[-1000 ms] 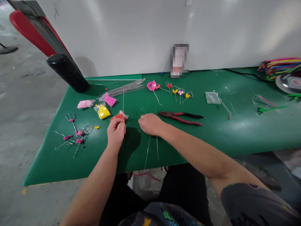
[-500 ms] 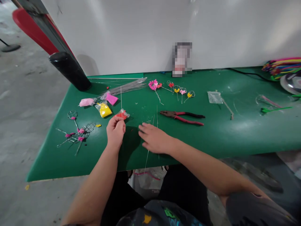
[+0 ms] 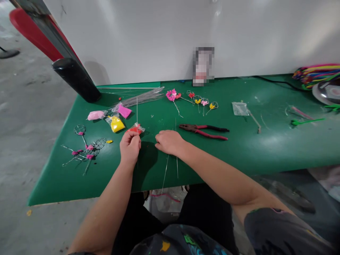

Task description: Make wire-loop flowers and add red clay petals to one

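Note:
My left hand (image 3: 130, 147) is closed in a pinch around a thin straight wire (image 3: 137, 110), which stands up above the fingers. Just behind that hand lies a clear packet of red pieces (image 3: 136, 129). My right hand (image 3: 169, 141) is down on the table with its fingers curled in. What its fingertips hold, if anything, is hidden. A loose wire (image 3: 165, 173) runs out from under the right hand past the table's front edge, and another wire (image 3: 177, 166) passes under its wrist. Pliers with red and black handles (image 3: 203, 131) lie to its right.
Packets of yellow (image 3: 117, 124), magenta (image 3: 124, 111) and pale pink (image 3: 97, 115) pieces lie left, by a wire bundle (image 3: 148, 96). Wire shapes with pink bits (image 3: 89, 152) are at far left. Small wire flowers (image 3: 198, 100) line the back. A black padded post (image 3: 77, 79) stands at the corner.
My right hand has moved slightly up and its spread fingers have curled in. My left hand keeps its pinch on the wire. The whole view has shifted slightly.

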### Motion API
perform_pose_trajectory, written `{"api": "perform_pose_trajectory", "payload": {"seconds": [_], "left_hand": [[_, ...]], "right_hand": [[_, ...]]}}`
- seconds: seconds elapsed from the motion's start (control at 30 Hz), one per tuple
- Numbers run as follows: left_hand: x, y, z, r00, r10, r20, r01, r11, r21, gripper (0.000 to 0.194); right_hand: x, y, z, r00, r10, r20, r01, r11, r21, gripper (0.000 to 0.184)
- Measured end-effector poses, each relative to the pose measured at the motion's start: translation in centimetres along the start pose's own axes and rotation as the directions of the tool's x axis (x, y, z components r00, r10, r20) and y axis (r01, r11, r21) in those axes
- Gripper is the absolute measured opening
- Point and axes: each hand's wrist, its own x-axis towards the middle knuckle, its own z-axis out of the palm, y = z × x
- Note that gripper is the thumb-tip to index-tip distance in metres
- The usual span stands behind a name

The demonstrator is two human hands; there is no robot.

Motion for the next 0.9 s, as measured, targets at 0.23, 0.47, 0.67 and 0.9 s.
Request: {"api": "perform_pose_trajectory", "payload": {"seconds": [0.23, 0.47, 0.67, 0.9], "left_hand": [[-0.2, 0.4, 0.2, 1.000, -0.023, -0.017, 0.023, 1.000, 0.005, 0.009], [-0.1, -0.1, 0.0, 1.000, -0.020, -0.001, 0.020, 1.000, 0.023, 0.009], [0.1, -0.3, 0.0, 1.000, -0.005, 0.020, 0.005, 1.000, 0.016, 0.009], [0.0, -0.3, 0.1, 1.000, -0.008, 0.008, 0.008, 1.000, 0.023, 0.010]], "right_hand": [[1.2, 0.5, -1.0, 0.992, 0.002, 0.125, -0.007, 0.999, 0.039, 0.021], [1.5, 1.4, -1.5, 0.987, 0.066, 0.146, -0.077, 0.994, 0.072, 0.019], [1.4, 2.1, -1.4, 0.996, 0.016, 0.091, -0.018, 0.999, 0.027, 0.022], [0.9, 2.8, -1.5, 0.996, -0.005, 0.094, 0.006, 1.000, -0.016, 0.026]]}}
